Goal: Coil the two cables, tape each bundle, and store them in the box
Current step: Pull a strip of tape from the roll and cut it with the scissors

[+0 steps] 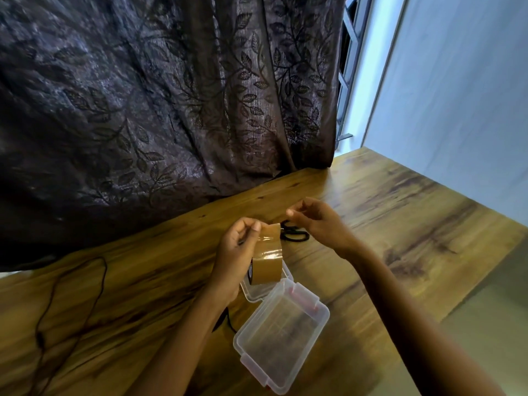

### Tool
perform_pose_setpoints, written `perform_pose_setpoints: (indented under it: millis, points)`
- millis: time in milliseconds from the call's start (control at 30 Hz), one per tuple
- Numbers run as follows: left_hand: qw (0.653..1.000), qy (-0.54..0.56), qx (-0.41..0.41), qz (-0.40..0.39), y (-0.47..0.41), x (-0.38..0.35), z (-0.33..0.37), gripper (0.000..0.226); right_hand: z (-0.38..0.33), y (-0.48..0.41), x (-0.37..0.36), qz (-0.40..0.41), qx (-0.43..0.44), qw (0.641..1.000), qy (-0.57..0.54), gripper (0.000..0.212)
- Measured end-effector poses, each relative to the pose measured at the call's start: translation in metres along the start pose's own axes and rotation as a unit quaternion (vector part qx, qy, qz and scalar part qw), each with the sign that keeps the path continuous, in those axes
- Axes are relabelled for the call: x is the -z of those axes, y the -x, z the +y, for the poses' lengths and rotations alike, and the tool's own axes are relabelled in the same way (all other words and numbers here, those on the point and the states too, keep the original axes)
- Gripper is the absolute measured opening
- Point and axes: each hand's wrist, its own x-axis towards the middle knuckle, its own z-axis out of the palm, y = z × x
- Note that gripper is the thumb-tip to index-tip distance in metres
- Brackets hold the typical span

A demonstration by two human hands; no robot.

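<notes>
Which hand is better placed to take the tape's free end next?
Right. The right hand holds nothing and hovers beside the pulled strip; the left hand is busy gripping the tape roll.

Bare left hand (pixel 235 252), bare right hand (pixel 320 224), forearms (pixel 183 338) bare to frame edge

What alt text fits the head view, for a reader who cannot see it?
A person's left hand holds a brown tape roll with a strip pulled up, while the right hand hovers beside it. Below lies an open clear box on a wooden table; a black cable trails loose at left.
</notes>
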Motion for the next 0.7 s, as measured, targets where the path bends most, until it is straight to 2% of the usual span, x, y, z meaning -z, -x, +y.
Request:
perform_pose_setpoints:
  millis: [67,100,233,467,700]
  points:
    - [1.0,0.0,0.001,0.001,-0.002,0.001,0.0,0.018,0.028,-0.016,-0.005,0.059,-0.032,0.993,0.093,0.004]
    - [1.0,0.004,0.003,0.0,-0.003,0.001,0.001,0.018,0.043,-0.024,-0.008,0.065,-0.044,0.988,0.135,0.007]
    - [1.0,0.013,0.018,0.003,-0.006,0.003,0.002,0.017,0.088,-0.049,-0.017,0.018,-0.051,0.961,0.271,0.022]
    - [1.0,0.012,0.017,0.005,-0.007,0.005,0.004,0.017,0.147,-0.083,-0.028,-0.099,-0.038,0.92,0.378,0.044]
    - [1.0,0.012,0.008,0.007,-0.01,0.01,0.007,0.018,0.145,-0.082,-0.031,-0.11,0.007,0.873,0.474,0.04]
